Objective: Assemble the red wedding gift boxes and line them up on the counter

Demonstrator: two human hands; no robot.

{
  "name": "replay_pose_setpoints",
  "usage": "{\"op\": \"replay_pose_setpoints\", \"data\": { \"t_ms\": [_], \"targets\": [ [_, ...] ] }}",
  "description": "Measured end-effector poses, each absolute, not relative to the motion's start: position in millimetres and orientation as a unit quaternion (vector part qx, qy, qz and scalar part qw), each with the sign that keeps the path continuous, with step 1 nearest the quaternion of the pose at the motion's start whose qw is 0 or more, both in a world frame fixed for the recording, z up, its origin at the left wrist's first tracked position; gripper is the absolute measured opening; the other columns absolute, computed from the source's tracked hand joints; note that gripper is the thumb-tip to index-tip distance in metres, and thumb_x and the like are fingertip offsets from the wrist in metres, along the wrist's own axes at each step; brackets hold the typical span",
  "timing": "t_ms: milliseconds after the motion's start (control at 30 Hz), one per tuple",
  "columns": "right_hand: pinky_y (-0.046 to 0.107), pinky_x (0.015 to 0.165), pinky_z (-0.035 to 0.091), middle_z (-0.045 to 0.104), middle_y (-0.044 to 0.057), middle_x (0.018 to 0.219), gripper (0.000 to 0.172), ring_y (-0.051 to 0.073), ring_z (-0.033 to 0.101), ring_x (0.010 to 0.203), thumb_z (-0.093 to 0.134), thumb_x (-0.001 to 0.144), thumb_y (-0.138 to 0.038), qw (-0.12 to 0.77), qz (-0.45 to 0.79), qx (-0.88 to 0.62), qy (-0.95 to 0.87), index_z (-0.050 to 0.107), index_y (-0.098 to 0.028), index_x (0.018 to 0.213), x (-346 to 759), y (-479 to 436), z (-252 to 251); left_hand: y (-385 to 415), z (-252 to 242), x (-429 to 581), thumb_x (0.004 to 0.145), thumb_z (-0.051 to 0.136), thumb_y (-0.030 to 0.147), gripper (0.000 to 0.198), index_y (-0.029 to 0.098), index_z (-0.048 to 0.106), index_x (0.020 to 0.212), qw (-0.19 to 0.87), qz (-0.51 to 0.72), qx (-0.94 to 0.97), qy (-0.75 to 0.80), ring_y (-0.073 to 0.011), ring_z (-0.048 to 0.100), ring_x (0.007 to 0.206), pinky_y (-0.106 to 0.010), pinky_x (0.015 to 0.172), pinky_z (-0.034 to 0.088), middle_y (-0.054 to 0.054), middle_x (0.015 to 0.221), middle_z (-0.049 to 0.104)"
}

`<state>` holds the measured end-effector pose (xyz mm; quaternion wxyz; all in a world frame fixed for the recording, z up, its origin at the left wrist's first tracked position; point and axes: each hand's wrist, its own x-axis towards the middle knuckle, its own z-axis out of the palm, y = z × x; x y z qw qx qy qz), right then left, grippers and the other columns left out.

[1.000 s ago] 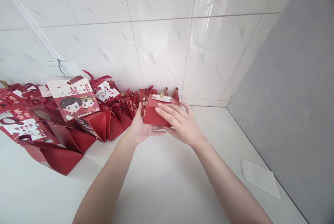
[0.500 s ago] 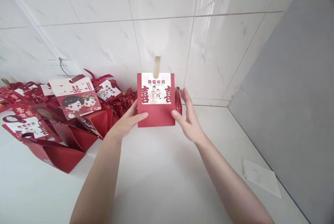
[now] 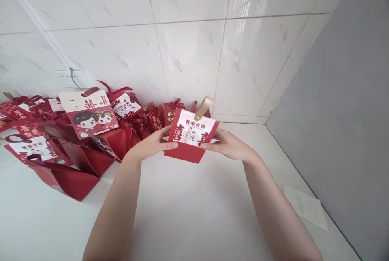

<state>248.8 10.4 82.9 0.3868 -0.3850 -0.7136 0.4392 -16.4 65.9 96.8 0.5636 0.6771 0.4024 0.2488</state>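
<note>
Between my two hands is a red gift box (image 3: pixel 184 152) with a white card on its front, printed with a wedding couple and red characters. A gold ribbon loop (image 3: pixel 204 107) sticks up from its top. The box is tilted, its top leaning away. My left hand (image 3: pixel 154 144) grips its left side, thumb on the front and fingers behind. My right hand (image 3: pixel 229 143) grips the right side the same way; its fingertips behind the box are hidden.
Several red gift boxes (image 3: pixel 63 178) crowd the left of the white table (image 3: pixel 194 212), one with a cartoon couple card (image 3: pixel 91 115). Smaller red boxes (image 3: pixel 154 117) stand along the tiled wall (image 3: pixel 188 58). A white paper (image 3: pixel 305 207) lies at right, by a grey panel (image 3: pixel 343 103).
The gift box has moved down and tipped back, turning slightly. My right hand has closed in on its right side. Small red boxes behind it now show more.
</note>
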Motion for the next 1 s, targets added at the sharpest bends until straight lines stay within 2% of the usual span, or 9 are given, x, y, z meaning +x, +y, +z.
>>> {"op": "replay_pose_setpoints", "data": {
  "t_ms": [133,267,400,567,633,733,833,933,1000],
  "targets": [
    [0.035,0.073,0.056,0.071,0.003,0.106,0.025,0.023,0.067,0.090,0.057,0.088,-0.037,0.286,0.357,-0.450,-0.767,0.068,-0.026,0.108,251,10,75,77,86,-18,0.072,0.071,0.036,0.075,0.027,0.043,0.140,0.528,0.217,0.690,0.444,-0.0310,0.049,0.125,-0.046,0.106,0.038,-0.009,0.139,0.051],
    [0.033,0.064,0.054,0.074,0.002,0.093,0.024,0.023,0.068,0.080,0.054,0.089,-0.038,0.214,0.354,-0.444,-0.795,0.072,-0.026,0.098,245,3,71,84,79,-24,0.076,0.064,0.045,0.057,0.022,0.058,0.128,0.433,0.271,0.696,0.504,-0.0294,0.042,0.133,-0.042,0.113,0.027,-0.008,0.139,0.051],
    [0.031,0.063,0.052,0.072,0.004,0.100,0.027,0.023,0.068,0.082,0.054,0.088,-0.043,0.141,0.368,-0.454,-0.799,0.069,-0.026,0.103,236,-2,73,72,84,-25,0.081,0.052,0.061,0.058,0.024,0.060,0.126,0.389,0.277,0.686,0.549,-0.0288,0.047,0.128,-0.039,0.111,0.029,-0.007,0.138,0.054],
    [0.038,0.065,0.049,0.069,0.018,0.098,0.051,0.031,0.067,0.085,0.053,0.087,-0.046,0.139,0.189,-0.639,-0.732,0.051,-0.013,0.126,216,0,70,46,92,-11,0.082,0.044,0.068,0.066,0.027,0.055,0.132,0.415,0.266,0.662,0.564,-0.0321,0.043,0.131,-0.041,0.112,0.023,-0.005,0.145,0.045],
    [0.035,0.064,0.049,0.070,0.014,0.094,0.054,0.029,0.067,0.081,0.057,0.085,-0.046,0.120,0.221,-0.612,-0.750,0.050,-0.015,0.129,209,-2,71,39,96,-7,0.081,0.047,0.068,0.065,0.025,0.059,0.128,0.431,0.255,0.666,0.553,-0.0330,0.044,0.130,-0.039,0.110,0.026,-0.005,0.142,0.048],
    [0.028,0.061,0.049,0.068,0.002,0.080,0.044,0.018,0.064,0.066,0.059,0.082,-0.049,0.084,0.403,-0.437,-0.800,0.061,-0.025,0.119,207,-11,80,35,106,-8,0.077,0.052,0.066,0.063,0.021,0.064,0.120,0.410,0.238,0.688,0.549,-0.0327,0.054,0.119,-0.036,0.099,0.037,-0.009,0.125,0.063],
    [0.025,0.060,0.048,0.065,-0.001,0.076,0.038,0.014,0.060,0.064,0.055,0.085,-0.051,0.098,0.486,-0.327,-0.805,0.064,-0.028,0.114,212,-22,93,38,112,-13,0.069,0.065,0.060,0.066,0.021,0.061,0.121,0.345,0.214,0.729,0.552,-0.0285,0.062,0.102,-0.034,0.087,0.045,-0.007,0.107,0.070],
    [0.025,0.058,0.046,0.063,-0.001,0.073,0.029,0.014,0.058,0.064,0.053,0.088,-0.046,0.163,0.419,-0.341,-0.825,0.067,-0.025,0.103,216,-29,104,39,112,-14,0.064,0.072,0.050,0.048,0.019,0.069,0.102,0.315,0.182,0.772,0.521,-0.0249,0.063,0.095,-0.030,0.082,0.046,-0.005,0.102,0.070],
    [0.028,0.061,0.048,0.065,0.001,0.080,0.027,0.016,0.059,0.069,0.052,0.090,-0.045,0.262,0.336,-0.378,-0.822,0.065,-0.023,0.098,214,-32,108,36,110,-12,0.067,0.069,0.047,0.035,0.017,0.072,0.086,0.319,0.157,0.787,0.505,-0.0239,0.064,0.090,-0.029,0.078,0.046,-0.005,0.097,0.070]
  ]
}}
